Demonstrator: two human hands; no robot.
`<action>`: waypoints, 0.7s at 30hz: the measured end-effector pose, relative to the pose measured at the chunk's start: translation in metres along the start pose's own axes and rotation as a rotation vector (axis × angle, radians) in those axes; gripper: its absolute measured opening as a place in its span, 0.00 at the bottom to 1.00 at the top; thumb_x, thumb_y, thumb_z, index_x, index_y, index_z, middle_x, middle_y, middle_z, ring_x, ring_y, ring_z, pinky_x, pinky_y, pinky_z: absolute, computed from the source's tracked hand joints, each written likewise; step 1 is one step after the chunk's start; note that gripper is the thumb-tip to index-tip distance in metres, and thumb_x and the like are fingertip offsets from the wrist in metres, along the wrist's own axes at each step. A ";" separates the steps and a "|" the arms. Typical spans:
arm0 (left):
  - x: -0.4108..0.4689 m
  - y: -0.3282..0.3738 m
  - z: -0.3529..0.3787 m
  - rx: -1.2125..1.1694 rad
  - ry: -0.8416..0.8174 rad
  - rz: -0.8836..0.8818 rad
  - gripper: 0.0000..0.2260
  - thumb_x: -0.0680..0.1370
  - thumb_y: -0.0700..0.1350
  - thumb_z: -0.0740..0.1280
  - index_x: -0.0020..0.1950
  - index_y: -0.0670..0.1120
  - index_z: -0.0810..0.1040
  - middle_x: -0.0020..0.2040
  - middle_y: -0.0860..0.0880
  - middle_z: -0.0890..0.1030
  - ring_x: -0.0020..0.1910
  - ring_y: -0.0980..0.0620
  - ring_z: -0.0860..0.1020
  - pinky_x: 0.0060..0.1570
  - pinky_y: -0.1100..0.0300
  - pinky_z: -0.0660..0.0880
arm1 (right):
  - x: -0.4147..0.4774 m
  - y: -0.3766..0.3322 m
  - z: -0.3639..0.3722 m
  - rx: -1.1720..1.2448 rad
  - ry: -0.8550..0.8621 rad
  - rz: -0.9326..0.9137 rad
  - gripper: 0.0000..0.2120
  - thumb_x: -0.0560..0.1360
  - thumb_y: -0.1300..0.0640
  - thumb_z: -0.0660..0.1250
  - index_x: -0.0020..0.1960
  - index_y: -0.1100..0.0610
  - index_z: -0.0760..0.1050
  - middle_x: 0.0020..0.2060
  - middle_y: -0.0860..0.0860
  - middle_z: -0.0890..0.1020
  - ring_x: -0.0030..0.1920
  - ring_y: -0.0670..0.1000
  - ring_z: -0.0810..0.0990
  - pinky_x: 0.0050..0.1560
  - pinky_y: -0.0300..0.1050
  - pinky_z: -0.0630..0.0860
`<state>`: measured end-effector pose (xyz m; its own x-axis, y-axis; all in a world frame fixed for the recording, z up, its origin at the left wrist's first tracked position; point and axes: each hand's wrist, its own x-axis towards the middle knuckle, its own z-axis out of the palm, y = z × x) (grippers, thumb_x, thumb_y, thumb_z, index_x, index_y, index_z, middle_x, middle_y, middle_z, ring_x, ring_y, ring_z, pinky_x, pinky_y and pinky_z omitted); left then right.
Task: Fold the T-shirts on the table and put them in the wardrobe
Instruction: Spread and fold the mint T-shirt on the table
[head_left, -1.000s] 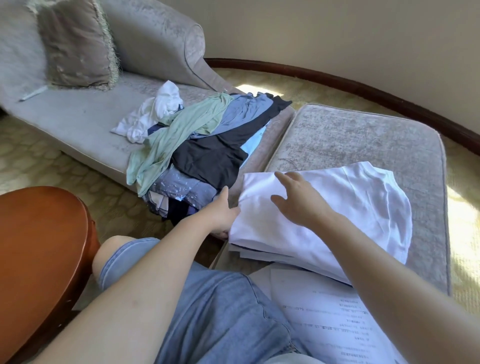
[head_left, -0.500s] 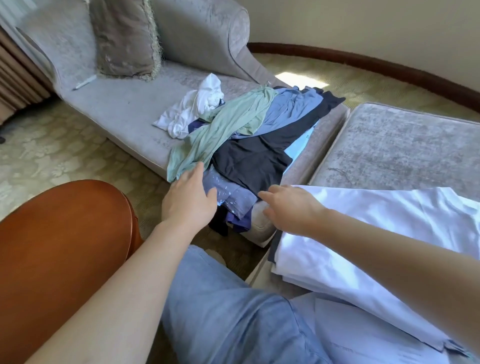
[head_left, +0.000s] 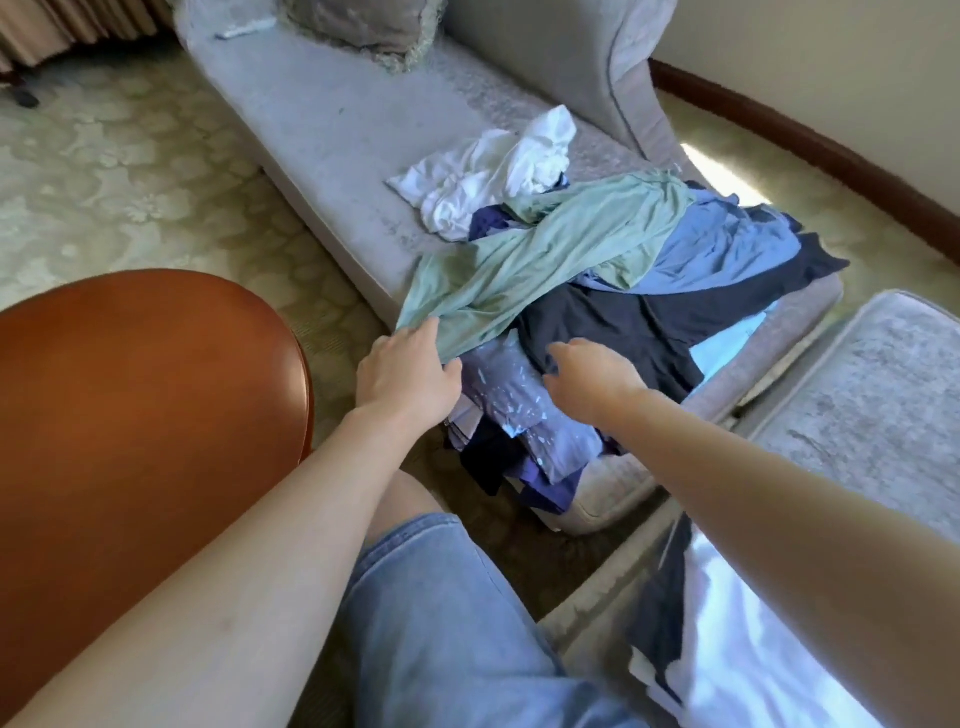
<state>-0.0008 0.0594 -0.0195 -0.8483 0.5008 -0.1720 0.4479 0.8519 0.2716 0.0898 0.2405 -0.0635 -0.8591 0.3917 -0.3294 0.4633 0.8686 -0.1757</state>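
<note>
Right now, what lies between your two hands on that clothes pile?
A pale purple speckled garment fills the gap between the left hand and the right hand, seen in the head view.

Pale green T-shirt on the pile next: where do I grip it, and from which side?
Take the pale green cotton T-shirt by its near hem corner, which lies at the front edge of the grey chaise, right at the left hand. Come from the near left: it lies on top of the pile, so that loose edge should lift free.
</note>
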 end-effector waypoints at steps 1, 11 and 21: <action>0.008 -0.005 0.003 0.001 -0.005 -0.010 0.26 0.80 0.54 0.61 0.77 0.49 0.60 0.69 0.45 0.72 0.67 0.41 0.70 0.62 0.47 0.69 | 0.015 -0.003 0.000 0.011 0.007 0.006 0.16 0.81 0.52 0.58 0.65 0.58 0.69 0.58 0.57 0.74 0.58 0.60 0.75 0.46 0.47 0.68; 0.055 -0.043 0.025 -0.054 -0.049 -0.085 0.31 0.80 0.51 0.62 0.79 0.50 0.50 0.73 0.43 0.66 0.69 0.40 0.68 0.61 0.46 0.70 | 0.126 -0.032 0.013 -0.123 -0.009 -0.145 0.35 0.79 0.58 0.62 0.80 0.51 0.48 0.72 0.55 0.64 0.61 0.62 0.75 0.56 0.53 0.74; 0.056 -0.072 0.026 -0.153 -0.091 -0.124 0.31 0.80 0.49 0.62 0.79 0.52 0.50 0.74 0.45 0.63 0.70 0.41 0.65 0.65 0.46 0.68 | 0.124 -0.035 0.019 0.195 0.311 -0.127 0.10 0.74 0.67 0.60 0.50 0.66 0.80 0.48 0.62 0.79 0.49 0.64 0.78 0.48 0.50 0.71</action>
<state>-0.0728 0.0303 -0.0734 -0.8621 0.4116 -0.2955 0.2878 0.8778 0.3829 -0.0288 0.2531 -0.1155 -0.9231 0.3844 -0.0017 0.3563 0.8538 -0.3797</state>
